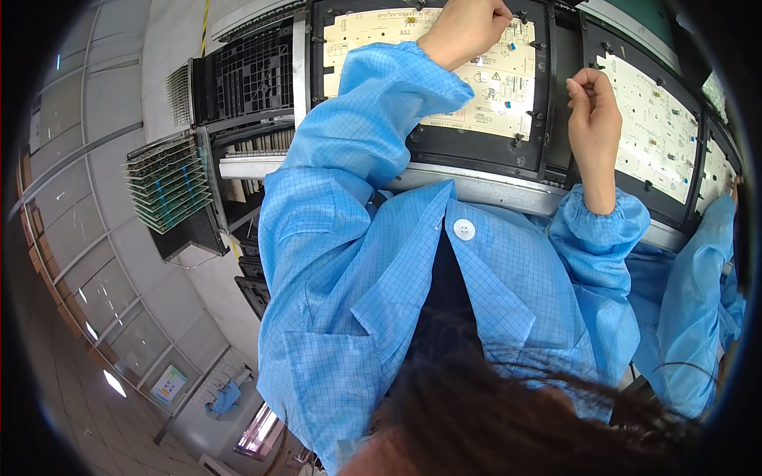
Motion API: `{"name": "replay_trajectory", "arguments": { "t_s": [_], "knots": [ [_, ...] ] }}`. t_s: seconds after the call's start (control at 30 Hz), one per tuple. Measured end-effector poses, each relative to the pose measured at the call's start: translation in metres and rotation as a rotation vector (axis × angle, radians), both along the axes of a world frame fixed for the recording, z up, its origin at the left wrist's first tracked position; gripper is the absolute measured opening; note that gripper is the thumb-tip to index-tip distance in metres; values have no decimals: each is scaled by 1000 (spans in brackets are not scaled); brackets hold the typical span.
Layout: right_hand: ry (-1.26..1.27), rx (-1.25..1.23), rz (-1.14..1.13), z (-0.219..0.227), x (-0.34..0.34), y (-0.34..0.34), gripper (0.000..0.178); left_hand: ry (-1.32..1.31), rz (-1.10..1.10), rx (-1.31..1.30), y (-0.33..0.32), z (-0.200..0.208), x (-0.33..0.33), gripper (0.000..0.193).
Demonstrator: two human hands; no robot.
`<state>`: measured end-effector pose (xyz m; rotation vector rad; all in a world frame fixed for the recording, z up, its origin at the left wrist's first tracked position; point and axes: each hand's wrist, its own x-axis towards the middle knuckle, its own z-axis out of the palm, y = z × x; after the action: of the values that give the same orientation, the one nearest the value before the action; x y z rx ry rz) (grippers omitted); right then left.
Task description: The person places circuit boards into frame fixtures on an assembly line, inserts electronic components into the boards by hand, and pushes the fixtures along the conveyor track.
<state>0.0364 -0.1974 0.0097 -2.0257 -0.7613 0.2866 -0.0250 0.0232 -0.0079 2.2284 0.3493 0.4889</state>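
A cream circuit board [488, 95] lies in a black carrier frame [484, 147] in front of me, held round its edge by small black clips. My left hand [468, 32] reaches over its far part, fingers closed near the far right corner and partly cut off by the picture's edge. My right hand [597, 115] hovers over the gap between this frame and another to its right, thumb and fingers pinched together. Whatever either hand holds, if anything, is too small or hidden to see. Small blue and yellow parts stand on the board.
A second cream board [647, 135] sits in its own black frame to the right. A metal rail [484, 186] runs along the near side. Stacked green circuit boards [167, 186] stand in a rack at left. Another person's blue sleeve [698, 293] shows at far right.
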Motion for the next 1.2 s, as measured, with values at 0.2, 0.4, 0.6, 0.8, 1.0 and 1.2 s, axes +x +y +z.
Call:
{"name": "replay_trajectory", "arguments": {
  "t_s": [0.2,0.4,0.6,0.8,1.0,1.2],
  "knots": [
    [-9,8,0,6,7,-1,6,-30,-17,45,-2,-3,4,12],
    [162,4,95,8,28,24,17,78,-73,428,-8,-21,7,9],
    [133,-81,248,-50,97,59,20,-43,11,230,-17,14,-16,12],
    [131,-131,69,14,52,87,17,236,-34,369,-28,3,-65,16],
    [-6,-224,8,11,54,91,23,151,-37,324,-28,-5,-64,13],
    [-101,-268,-48,15,43,95,26,179,-11,161,-30,7,-66,10]
  ]
}}
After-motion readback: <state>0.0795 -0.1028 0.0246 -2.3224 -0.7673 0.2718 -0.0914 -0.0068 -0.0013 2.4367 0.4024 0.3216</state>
